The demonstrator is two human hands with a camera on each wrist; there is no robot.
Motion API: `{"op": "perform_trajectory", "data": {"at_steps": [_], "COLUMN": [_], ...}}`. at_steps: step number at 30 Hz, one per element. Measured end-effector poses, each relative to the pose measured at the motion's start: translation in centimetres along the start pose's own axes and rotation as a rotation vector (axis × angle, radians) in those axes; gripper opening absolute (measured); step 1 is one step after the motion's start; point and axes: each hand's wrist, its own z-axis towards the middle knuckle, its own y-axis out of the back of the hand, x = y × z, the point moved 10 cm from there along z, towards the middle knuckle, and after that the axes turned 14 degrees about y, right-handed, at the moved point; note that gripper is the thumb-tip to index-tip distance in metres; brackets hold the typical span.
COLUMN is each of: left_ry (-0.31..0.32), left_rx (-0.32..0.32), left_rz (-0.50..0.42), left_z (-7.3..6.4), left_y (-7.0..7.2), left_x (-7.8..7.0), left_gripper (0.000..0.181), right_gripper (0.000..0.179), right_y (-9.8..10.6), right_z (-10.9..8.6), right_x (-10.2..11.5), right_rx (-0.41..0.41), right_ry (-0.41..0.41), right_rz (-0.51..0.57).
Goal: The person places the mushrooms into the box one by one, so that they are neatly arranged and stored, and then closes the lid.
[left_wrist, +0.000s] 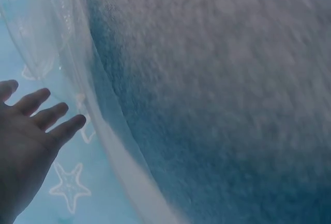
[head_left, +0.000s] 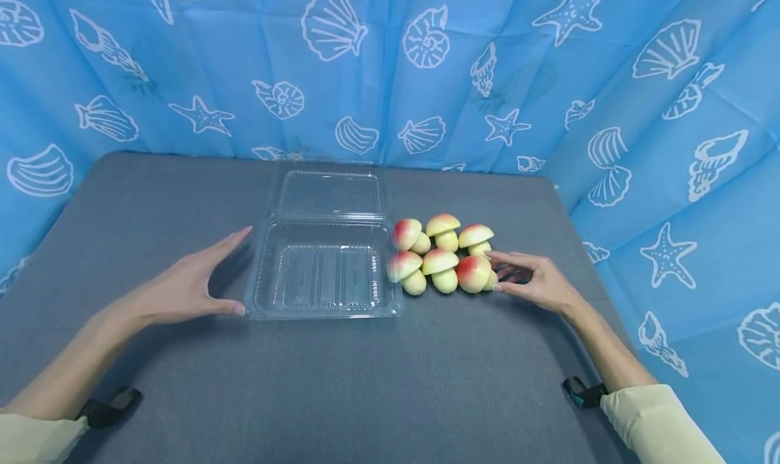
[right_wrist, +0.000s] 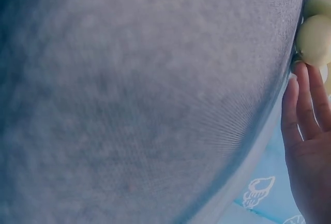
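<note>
A clear plastic clamshell container (head_left: 323, 313) lies with its lid (head_left: 329, 192) folded back. My left hand (head_left: 189, 288) is by its left side, fingers straight and thumb spread apart, holding nothing; the thumb tip is close to the near left corner. To the container's right, several toy mushrooms (head_left: 444, 279) with yellow and red caps stand grouped in two rows. At the right end of the group, my right hand (head_left: 536, 281) has its fingertips at the outermost mushrooms (head_left: 473, 274), thumb and fingers apart. In the right wrist view the fingers reach pale mushrooms (right_wrist: 314, 40).
A grey cloth-covered table (head_left: 390, 389) carries everything. Behind it and along the right side hangs a blue curtain (head_left: 390, 64) with white shells and starfish. Black straps (head_left: 585, 391) are on both wrists.
</note>
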Motion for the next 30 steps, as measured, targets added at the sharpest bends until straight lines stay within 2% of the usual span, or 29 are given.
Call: {"op": "perform_trajectory", "data": {"at_steps": [5, 10, 17, 30], "left_ry": [0.001, -0.020, 0.008, 0.002], "left_rx": [0.027, 0.023, 0.045, 0.068], "left_rz": [-0.003, -0.002, -0.004, 0.010], "left_z": [0.2, 0.4, 0.6, 0.5], "left_y": [-0.3, -0.7, -1.4, -1.8], "left_x": [-0.5, -0.7, -0.5, -0.9], "left_gripper": [0.118, 0.118, 0.118, 0.119], "right_gripper": [0.063, 0.067, 0.065, 0.065], "right_y": [-0.6, -1.4, -2.7, -1.6], "right_z": [0.1, 0.3, 0.4, 0.5], "right_x": [-0.2, 0.0, 0.0, 0.6], "right_rx": [0.030, 0.075, 0.162, 0.116], "right_ry": [-0.008, -0.004, -0.003, -0.023], "right_rz": [0.022, 0.041, 0.070, 0.074]}}
